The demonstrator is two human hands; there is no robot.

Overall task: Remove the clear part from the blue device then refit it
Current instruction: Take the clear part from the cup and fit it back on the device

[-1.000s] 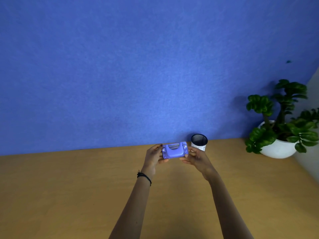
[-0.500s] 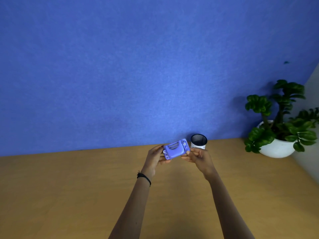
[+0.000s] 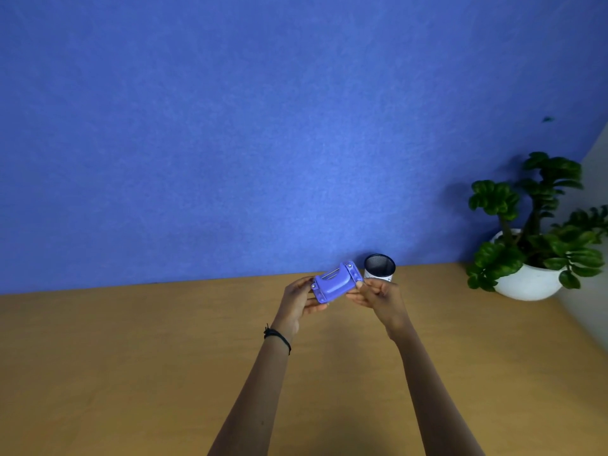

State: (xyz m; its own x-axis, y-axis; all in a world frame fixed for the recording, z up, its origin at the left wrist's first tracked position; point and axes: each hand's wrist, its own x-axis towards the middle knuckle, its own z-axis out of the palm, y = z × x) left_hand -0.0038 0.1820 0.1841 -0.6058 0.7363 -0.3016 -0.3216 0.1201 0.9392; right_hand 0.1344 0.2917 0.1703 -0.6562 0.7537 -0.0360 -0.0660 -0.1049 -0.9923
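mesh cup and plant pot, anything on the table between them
Nothing: in the head view, bare table runs from the mesh cup to the plant pot.

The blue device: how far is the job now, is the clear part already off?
Done: nothing that can be seen; no loose clear part shows in either hand or on the table. In hand: the left hand and the right hand hold the blue device by its ends, tilted, above the table. Whether the clear part is on it is too small to tell. Left: apparently removal and refitting.
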